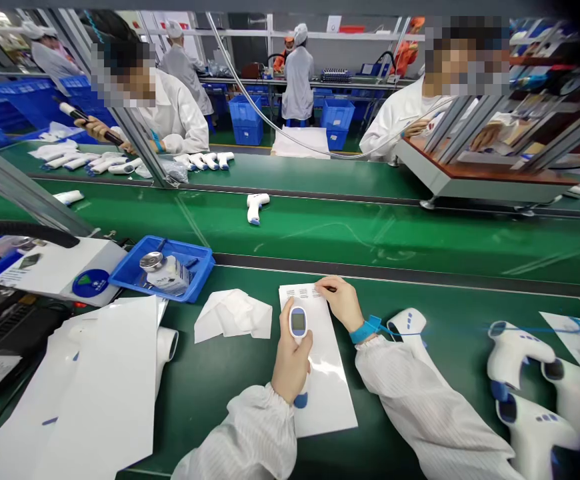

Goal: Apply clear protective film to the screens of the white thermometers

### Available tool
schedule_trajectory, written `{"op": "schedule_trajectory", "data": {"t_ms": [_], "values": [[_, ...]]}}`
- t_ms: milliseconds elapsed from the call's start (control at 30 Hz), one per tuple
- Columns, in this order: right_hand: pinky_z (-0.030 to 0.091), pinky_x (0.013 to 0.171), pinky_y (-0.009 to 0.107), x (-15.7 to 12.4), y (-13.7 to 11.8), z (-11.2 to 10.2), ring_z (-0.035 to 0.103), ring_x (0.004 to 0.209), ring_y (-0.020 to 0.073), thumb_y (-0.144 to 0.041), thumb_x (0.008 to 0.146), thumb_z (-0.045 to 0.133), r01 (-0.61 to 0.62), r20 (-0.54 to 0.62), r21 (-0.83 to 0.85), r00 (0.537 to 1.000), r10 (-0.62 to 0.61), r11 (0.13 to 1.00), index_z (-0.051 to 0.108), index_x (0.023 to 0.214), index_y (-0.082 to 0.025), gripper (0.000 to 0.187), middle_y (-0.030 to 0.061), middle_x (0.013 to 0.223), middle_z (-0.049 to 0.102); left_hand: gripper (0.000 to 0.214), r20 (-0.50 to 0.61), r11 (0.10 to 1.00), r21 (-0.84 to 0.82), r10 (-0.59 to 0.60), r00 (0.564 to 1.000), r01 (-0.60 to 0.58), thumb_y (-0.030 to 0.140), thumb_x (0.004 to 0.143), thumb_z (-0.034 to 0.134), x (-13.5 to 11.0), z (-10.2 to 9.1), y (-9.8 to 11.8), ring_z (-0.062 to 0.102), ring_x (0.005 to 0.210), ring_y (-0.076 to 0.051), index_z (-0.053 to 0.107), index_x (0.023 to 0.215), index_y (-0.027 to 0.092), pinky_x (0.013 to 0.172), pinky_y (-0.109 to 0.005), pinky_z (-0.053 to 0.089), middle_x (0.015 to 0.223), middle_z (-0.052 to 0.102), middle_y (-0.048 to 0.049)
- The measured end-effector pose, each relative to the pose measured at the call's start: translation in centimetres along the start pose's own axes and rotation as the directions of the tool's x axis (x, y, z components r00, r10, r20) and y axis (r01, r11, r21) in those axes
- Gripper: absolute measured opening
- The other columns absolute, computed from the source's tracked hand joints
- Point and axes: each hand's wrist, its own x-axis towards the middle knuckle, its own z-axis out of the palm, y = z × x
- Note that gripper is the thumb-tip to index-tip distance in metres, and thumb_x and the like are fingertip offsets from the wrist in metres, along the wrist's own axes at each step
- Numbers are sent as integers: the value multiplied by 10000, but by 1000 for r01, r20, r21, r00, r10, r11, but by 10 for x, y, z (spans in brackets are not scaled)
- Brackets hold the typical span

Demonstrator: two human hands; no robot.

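Note:
My left hand (290, 367) is wrapped around a white infrared thermometer (298, 312), its small grey screen facing up and a blue tip showing below my fingers. Under it lies a glossy white label sheet (327, 393) with rows of small printed labels along its far edge. At that sheet's far right corner, the fingers of my right hand (343, 303) are pinched together on a label; whether it is peeled off the sheet is hidden. A blue wrist strap (366, 329) circles my right wrist. Just beyond my right forearm rests another thermometer (409, 327).
Several thermometers (540, 420) lie at the right. A crumpled white cloth (234, 313), a blue tray (203, 270) and white sheets (120, 387) are on the left. One thermometer (257, 207) sits on the green conveyor belt (345, 233). Two co-workers sit opposite, behind metal posts (120, 120).

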Motion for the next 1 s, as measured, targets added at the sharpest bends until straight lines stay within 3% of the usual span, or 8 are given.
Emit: {"op": "schedule_trajectory", "data": {"t_ms": [100,400,600,800,1000], "values": [[518,754,361,2,2,1,658,841,235,-345,770,620,-2,4,1,1000,2,1000,725,697,-214,183,71,875,716,634,6,1000,-4,8,1000,-8,236,915,476,0,0,-1,336,410,-7,210,1477,353,395,-178,379,1208,560,-68],[507,794,368,4,4,-2,655,871,235,-303,761,622,-20,16,-25,1000,20,1000,734,713,-222,146,61,895,718,635,3,1000,-20,6,1000,-6,209,911,461,2,0,-3,333,401,-4,211,1479,342,375,-174,368,1205,569,-72],[522,666,309,18,3,-6,675,731,204,-257,709,657,-41,114,-26,993,44,999,719,644,-203,105,45,798,727,644,8,1000,-15,23,1000,-23,211,906,465,3,0,-7,324,403,-13,204,1482,333,383,-176,372,1101,596,-55],[516,730,325,20,-2,-8,676,800,214,-217,716,652,-15,145,-55,989,23,998,728,652,-220,100,44,845,726,630,10,1000,3,25,1000,-25,186,910,445,1,1,-5,335,411,-18,207,1477,326,382,-172,378,1071,581,-45],[522,752,348,17,0,-10,677,826,227,-245,745,638,2,150,-65,989,8,998,740,701,-218,114,58,864,727,634,4,1000,14,8,1000,-8,183,913,435,1,0,-4,317,389,-33,182,1482,304,379,-177,380,867,568,6]]}}
